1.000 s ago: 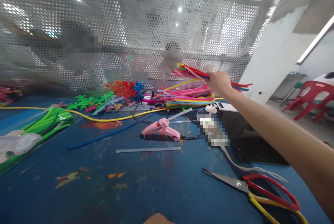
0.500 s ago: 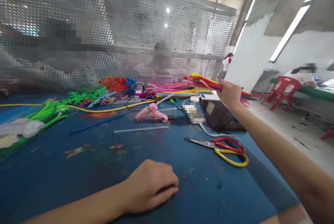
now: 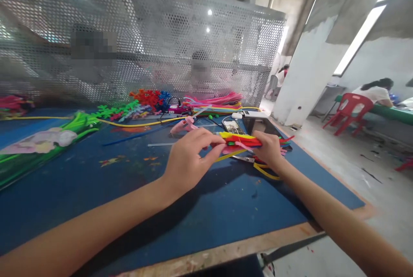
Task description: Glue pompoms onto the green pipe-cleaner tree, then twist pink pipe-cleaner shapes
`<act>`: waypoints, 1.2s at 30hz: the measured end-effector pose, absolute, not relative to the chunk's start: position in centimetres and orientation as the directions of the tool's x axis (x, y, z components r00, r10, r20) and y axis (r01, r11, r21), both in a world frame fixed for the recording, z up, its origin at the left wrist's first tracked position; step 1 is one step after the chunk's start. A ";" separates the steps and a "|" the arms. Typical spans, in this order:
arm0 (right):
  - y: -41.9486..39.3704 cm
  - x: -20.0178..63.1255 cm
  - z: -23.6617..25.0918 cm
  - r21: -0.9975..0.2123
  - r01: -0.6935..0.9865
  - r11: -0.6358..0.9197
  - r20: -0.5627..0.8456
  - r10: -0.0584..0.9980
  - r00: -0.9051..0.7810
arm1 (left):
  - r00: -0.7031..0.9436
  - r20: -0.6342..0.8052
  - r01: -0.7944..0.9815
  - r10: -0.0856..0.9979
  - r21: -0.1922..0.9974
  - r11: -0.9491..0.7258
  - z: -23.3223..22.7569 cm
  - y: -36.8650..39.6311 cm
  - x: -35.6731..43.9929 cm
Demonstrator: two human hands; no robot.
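Observation:
A bundle of coloured pipe cleaners point(image 3: 241, 139), mostly yellow and red with some green and pink, lies across in front of me above the blue table. My right hand point(image 3: 269, 147) is closed round it near its right end. At the left end, the thumb and fingers of my left hand point(image 3: 192, 154) pinch the tips; which strands they hold is partly hidden. Just below the bundle lie scissors point(image 3: 266, 171) with red and yellow handles, partly covered. A pink glue gun point(image 3: 183, 126) rests behind my left hand.
Bagged green pipe cleaners point(image 3: 80, 124) lie at left. Pink and striped bundles point(image 3: 214, 100) and coloured snowflake-like pieces point(image 3: 146, 98) line the back by a perforated metal screen point(image 3: 155, 44). A phone point(image 3: 234, 127) and a dark box point(image 3: 263, 125) stand behind the bundle. People sit beyond.
My right hand has brought the bundle down and left, over the scissors. My left hand has risen from the table and now pinches the bundle's left end. The view has shifted slightly.

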State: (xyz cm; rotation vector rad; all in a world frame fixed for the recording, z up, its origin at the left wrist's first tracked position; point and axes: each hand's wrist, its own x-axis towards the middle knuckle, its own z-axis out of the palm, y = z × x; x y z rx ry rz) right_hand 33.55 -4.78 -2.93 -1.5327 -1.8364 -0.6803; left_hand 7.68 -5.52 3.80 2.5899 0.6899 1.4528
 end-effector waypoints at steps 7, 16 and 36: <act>-5.7 32.7 -2.8 -0.112 0.953 0.280 0.741 0.663 -0.108 | 0.420 0.826 0.354 0.375 0.231 -0.906 3.8 -6.2 8.3; -6.3 32.1 -2.6 -0.184 0.929 0.323 0.702 0.704 -0.106 | 0.450 0.790 0.332 0.417 0.285 -0.899 4.4 -7.1 8.4; -5.9 32.7 -2.5 0.055 0.997 0.052 0.610 0.789 -0.075 | 0.490 0.628 0.443 0.604 0.417 -0.793 3.3 -3.9 7.9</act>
